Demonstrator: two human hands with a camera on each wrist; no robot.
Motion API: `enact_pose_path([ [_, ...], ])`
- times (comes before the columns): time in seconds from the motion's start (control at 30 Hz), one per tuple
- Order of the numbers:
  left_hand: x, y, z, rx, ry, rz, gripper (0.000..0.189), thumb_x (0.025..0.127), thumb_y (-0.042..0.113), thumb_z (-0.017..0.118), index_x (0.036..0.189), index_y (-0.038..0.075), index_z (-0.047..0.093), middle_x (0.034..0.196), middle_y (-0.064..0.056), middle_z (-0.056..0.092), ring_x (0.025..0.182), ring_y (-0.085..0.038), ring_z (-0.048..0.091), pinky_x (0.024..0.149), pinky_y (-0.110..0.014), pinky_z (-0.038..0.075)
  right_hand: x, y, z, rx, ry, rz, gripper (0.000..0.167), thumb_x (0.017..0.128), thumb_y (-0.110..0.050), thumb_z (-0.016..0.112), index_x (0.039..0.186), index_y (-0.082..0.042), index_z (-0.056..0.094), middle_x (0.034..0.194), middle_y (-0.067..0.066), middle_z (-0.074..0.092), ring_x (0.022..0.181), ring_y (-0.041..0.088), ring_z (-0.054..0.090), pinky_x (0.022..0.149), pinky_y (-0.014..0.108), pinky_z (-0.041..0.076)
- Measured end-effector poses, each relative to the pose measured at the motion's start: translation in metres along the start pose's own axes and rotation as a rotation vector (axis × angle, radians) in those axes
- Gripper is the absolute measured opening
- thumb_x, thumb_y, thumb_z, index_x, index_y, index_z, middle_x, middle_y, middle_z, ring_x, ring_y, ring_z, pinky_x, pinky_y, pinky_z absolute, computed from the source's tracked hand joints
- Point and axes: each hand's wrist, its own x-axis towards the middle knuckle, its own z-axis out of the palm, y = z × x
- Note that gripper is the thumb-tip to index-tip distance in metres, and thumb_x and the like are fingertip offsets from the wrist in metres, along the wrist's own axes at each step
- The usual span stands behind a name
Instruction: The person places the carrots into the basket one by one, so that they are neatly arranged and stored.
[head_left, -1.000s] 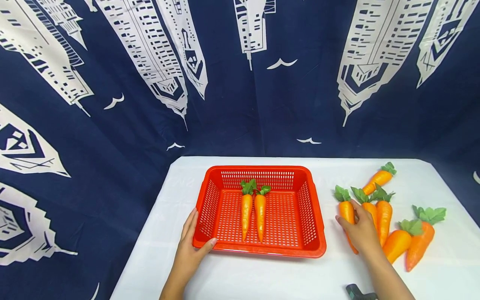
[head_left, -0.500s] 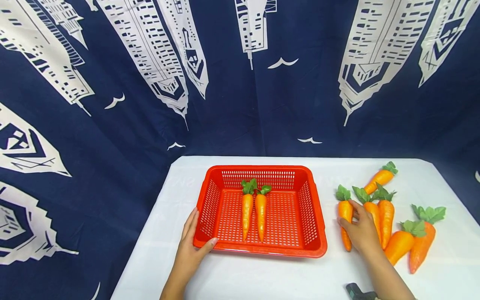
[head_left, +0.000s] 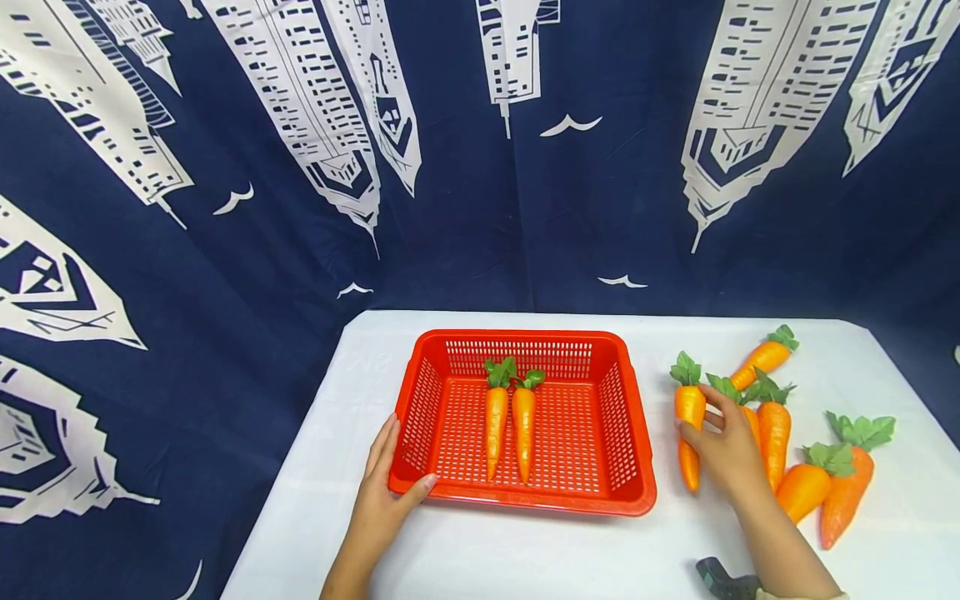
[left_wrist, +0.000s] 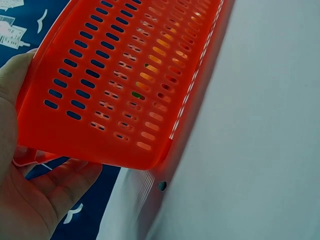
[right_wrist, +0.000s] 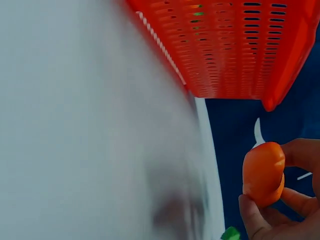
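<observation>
My right hand [head_left: 723, 446] pinches an orange carrot [head_left: 690, 404] with a green leafy top, right of the red basket [head_left: 525, 502]. In the right wrist view the carrot [right_wrist: 263, 172] sits between thumb and fingers, seen end-on and raised off the white table. My left hand [head_left: 378, 500] rests at the basket's front left corner, its fingers straight along the side and the thumb on the front rim. The left wrist view has that hand [left_wrist: 30, 200] around the corner of the basket [left_wrist: 110, 75]. Two carrots [head_left: 496, 425] lie side by side inside, leaves toward the back.
Several more carrots [head_left: 774, 433] lie right of my right hand, some overlapping, one at the back [head_left: 767, 358]. A dark object [head_left: 723, 578] shows near my right wrist. A white cloth covers the table [head_left: 555, 558]; a navy printed curtain [head_left: 450, 275] hangs behind it.
The carrot in my right hand has risen slightly and shifted away from me, apart from the neighbouring carrots. My left hand and the basket have stayed in place.
</observation>
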Motion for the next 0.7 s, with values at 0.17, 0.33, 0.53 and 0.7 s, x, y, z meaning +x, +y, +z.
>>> enact_pose_path([
  [0.17, -0.001, 0.002, -0.001, -0.009, -0.002, -0.003, 0.097, 0.084, 0.029, 0.084, 0.161, 0.032, 0.025, 0.168, 0.012, 0.019, 0.152, -0.022, 0.025, 0.118, -0.063, 0.029, 0.0, -0.014, -0.003, 0.043, 0.004, 0.003, 0.076, 0.099, -0.028, 0.063, 0.162, -0.014, 0.022, 0.155, 0.032, 0.036, 0.129, 0.052, 0.05, 0.086, 0.04, 0.061],
  [0.33, 0.0, 0.001, -0.002, -0.011, -0.008, -0.009, 0.097, 0.084, 0.029, 0.083, 0.161, 0.032, 0.025, 0.168, 0.011, 0.019, 0.152, -0.023, 0.024, 0.118, -0.064, 0.029, 0.001, -0.029, -0.007, 0.063, 0.018, -0.044, 0.075, 0.099, -0.03, 0.064, 0.161, -0.015, 0.025, 0.153, 0.03, 0.04, 0.126, 0.05, 0.055, 0.082, 0.036, 0.062],
  [0.53, 0.0, 0.0, -0.001, -0.01, -0.011, -0.014, 0.097, 0.084, 0.03, 0.083, 0.161, 0.032, 0.024, 0.169, 0.008, 0.018, 0.153, -0.023, 0.023, 0.119, -0.064, 0.027, 0.002, -0.046, -0.011, 0.091, 0.015, -0.094, 0.077, 0.098, -0.034, 0.065, 0.161, -0.018, 0.024, 0.158, 0.024, 0.037, 0.133, 0.047, 0.049, 0.084, 0.031, 0.061],
  [0.7, 0.0, 0.001, -0.001, -0.008, -0.009, -0.012, 0.096, 0.085, 0.031, 0.083, 0.161, 0.032, 0.025, 0.169, 0.008, 0.019, 0.153, -0.023, 0.023, 0.119, -0.064, 0.027, 0.003, -0.059, -0.013, 0.114, 0.01, -0.148, 0.078, 0.098, -0.032, 0.066, 0.162, -0.024, 0.023, 0.163, 0.02, 0.028, 0.135, 0.045, 0.048, 0.077, 0.014, 0.056],
])
